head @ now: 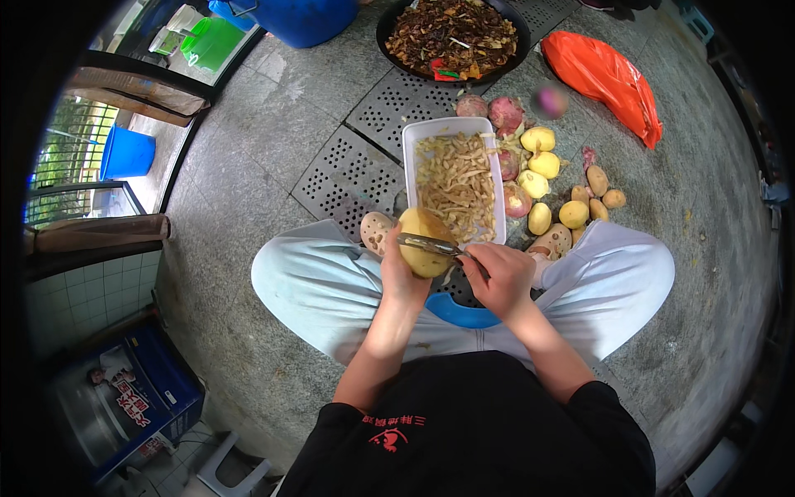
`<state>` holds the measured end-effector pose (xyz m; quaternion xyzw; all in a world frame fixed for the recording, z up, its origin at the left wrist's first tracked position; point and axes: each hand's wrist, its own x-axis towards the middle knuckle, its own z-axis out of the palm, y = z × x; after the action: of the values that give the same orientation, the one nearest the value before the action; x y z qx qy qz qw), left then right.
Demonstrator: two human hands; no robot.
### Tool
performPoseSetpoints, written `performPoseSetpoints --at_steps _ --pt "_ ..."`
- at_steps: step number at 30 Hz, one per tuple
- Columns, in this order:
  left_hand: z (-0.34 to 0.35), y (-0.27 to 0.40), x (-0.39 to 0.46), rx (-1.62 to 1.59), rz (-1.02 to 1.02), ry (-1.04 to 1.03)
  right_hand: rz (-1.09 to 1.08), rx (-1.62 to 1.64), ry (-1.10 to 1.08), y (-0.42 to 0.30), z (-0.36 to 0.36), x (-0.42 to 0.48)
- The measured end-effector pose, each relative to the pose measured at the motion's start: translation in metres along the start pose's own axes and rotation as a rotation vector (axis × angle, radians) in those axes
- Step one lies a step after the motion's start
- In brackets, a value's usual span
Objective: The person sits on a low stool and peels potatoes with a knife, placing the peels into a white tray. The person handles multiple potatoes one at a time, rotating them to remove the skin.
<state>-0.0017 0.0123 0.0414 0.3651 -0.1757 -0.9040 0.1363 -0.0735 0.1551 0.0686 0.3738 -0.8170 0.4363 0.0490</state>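
A large, partly peeled potato (428, 264) rests in my left hand (400, 273), its fingers mostly behind it. My right hand (502, 276) grips the handle of a metal peeler (431, 244), whose blade lies across the potato's upper side. Beyond them, a white plastic tray (408, 168) holds a heap of peelings (459, 180). Right of the tray lie several red onions (505, 113) and several peeled potatoes (544, 165). Farther right is a group of smaller potatoes (572, 214), their skins on.
A black pan (525, 43) full of food scraps stands beyond the tray, with a red plastic bag (605, 84) to its right. Perforated drain covers (354, 180) lie in the floor. A blue tub (304, 25) stands at the top, and a blue stool (463, 314) shows between my legs.
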Motion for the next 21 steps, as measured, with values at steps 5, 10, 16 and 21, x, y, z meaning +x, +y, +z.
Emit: performPoseSetpoints --at_steps 5,10,16,21 --pt "0.004 -0.006 -0.02 0.262 0.029 -0.039 0.287 0.061 -0.028 0.018 0.015 0.015" --pt "0.001 -0.001 -0.018 0.2 0.016 0.014 0.4 0.226 -0.1 0.025 0.004 0.013" --pt "-0.02 -0.002 -0.016 0.256 -0.02 -0.106 0.294 0.088 -0.103 0.015 -0.002 0.002" --pt "-0.014 -0.011 -0.017 0.276 -0.031 -0.026 0.725 0.413 -0.197 0.092 0.048 -0.013"
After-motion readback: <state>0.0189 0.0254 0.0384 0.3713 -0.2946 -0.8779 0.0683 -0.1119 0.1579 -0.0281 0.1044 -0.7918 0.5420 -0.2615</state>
